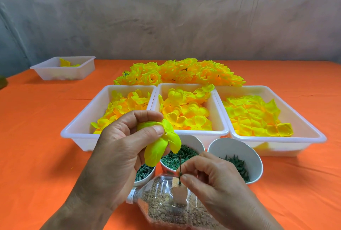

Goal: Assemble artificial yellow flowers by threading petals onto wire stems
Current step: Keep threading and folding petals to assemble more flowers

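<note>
My left hand (118, 148) pinches a yellow-green petal piece (160, 143) between thumb and fingers; a small hole shows near its middle. Just below and to the right, my right hand (208, 180) pinches a thin wire stem (179, 165) that stands upright on a clear plastic bottle (166, 202) lying on its side, filled with brownish grains. The stem's tip points up toward the petal, a short gap apart. Three white trays of yellow petals (125, 106) (186, 111) (254, 117) stand behind my hands.
White cups hold green rings (184, 154), green spiky calyx pieces (238, 165) and green pegs (144, 171). A heap of finished yellow flowers (179, 71) lies behind the trays. A smaller white tray (81, 70) stands far left on the orange cloth (36, 128).
</note>
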A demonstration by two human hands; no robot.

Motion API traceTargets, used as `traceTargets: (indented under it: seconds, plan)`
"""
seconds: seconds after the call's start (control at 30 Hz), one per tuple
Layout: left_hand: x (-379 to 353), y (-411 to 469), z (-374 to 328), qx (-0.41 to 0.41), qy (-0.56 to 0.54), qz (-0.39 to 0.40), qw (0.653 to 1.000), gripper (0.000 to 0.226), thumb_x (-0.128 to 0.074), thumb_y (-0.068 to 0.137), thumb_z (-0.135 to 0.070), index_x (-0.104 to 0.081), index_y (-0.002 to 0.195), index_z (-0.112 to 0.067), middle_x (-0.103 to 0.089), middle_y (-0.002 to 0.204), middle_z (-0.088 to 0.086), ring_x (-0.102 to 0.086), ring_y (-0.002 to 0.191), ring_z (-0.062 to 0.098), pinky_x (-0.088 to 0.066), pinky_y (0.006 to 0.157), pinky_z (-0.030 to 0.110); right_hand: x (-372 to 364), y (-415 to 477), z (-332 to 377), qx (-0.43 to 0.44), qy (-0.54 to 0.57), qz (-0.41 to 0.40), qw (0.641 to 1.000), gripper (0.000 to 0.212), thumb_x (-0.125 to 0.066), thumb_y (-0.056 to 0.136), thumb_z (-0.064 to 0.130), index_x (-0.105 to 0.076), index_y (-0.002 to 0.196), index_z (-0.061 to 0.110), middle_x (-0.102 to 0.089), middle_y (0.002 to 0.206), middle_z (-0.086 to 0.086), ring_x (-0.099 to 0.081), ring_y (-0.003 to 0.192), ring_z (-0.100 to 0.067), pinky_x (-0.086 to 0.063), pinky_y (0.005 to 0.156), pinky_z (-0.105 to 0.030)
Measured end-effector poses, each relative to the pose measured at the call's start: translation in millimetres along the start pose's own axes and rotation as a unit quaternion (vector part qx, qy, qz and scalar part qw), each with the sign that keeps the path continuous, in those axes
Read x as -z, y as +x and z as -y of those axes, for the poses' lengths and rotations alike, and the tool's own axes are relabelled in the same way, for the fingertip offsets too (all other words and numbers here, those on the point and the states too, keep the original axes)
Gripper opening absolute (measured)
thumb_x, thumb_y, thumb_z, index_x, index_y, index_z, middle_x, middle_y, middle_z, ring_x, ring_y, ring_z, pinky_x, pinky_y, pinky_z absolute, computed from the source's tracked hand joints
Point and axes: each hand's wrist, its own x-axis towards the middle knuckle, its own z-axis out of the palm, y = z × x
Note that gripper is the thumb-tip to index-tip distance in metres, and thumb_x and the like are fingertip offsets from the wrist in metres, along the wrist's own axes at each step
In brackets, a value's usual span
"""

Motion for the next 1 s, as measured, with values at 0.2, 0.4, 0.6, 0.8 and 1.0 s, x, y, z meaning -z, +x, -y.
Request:
traceTargets:
  seconds: [0.2,0.4,0.6,0.8,1.0]
  plan:
    - [-5,-3,-2,0.026,-0.012,0.026,0.999,0.018,-0.067,0.062,-0.006,-0.076,0.074,-0.016,-0.072,0.08,0.012,-0.069,0.061,0.021,-0.054,0.049,0.026,10,5,-2,-0.051,0.179,-0.056,0.981,0.017,-0.059,0.093,0.025,-0.07,0.096,0.038,-0.071,0.08,0.004,-0.059,0.064,-0.01,-0.047,0.059,-0.025]
    - [-10,-8,-1,0.047,-0.016,0.063,0.997,0.019,-0.067,0.061,-0.005,-0.076,0.075,-0.015,-0.069,0.077,0.013,-0.067,0.058,0.022,-0.053,0.047,0.027,16,11,23,-0.065,0.484,0.011,0.873,0.037,-0.064,0.071,0.055,-0.069,0.101,0.033,-0.073,0.09,-0.014,-0.07,0.079,-0.025,-0.055,0.061,-0.028]
    - [-9,-13,5,0.063,0.027,0.071,0.995,0.02,-0.07,0.06,-0.008,-0.076,0.078,-0.014,-0.07,0.084,0.019,-0.066,0.063,0.028,-0.056,0.053,0.032,13,7,28,-0.037,0.514,-0.008,0.857,0.041,-0.076,0.067,0.023,-0.068,0.107,0.031,-0.06,0.074,-0.011,-0.064,0.068,-0.023,-0.056,0.066,-0.035]
    - [-7,-15,11,0.071,0.059,0.071,0.993,0.02,-0.071,0.061,-0.01,-0.076,0.08,-0.014,-0.071,0.083,0.018,-0.069,0.067,0.029,-0.059,0.06,0.037,10,6,25,-0.038,0.516,-0.015,0.855,0.026,-0.072,0.069,0.016,-0.074,0.094,0.024,-0.052,0.068,-0.005,-0.058,0.066,-0.02,-0.056,0.065,-0.039]
    - [-3,-10,13,0.068,0.075,0.055,0.993,0.023,-0.075,0.06,-0.01,-0.076,0.082,-0.016,-0.071,0.08,0.015,-0.068,0.065,0.027,-0.059,0.062,0.038,8,8,28,-0.044,0.512,-0.019,0.858,0.022,-0.067,0.07,0.014,-0.074,0.088,0.025,-0.065,0.072,-0.002,-0.065,0.065,-0.017,-0.053,0.058,-0.029]
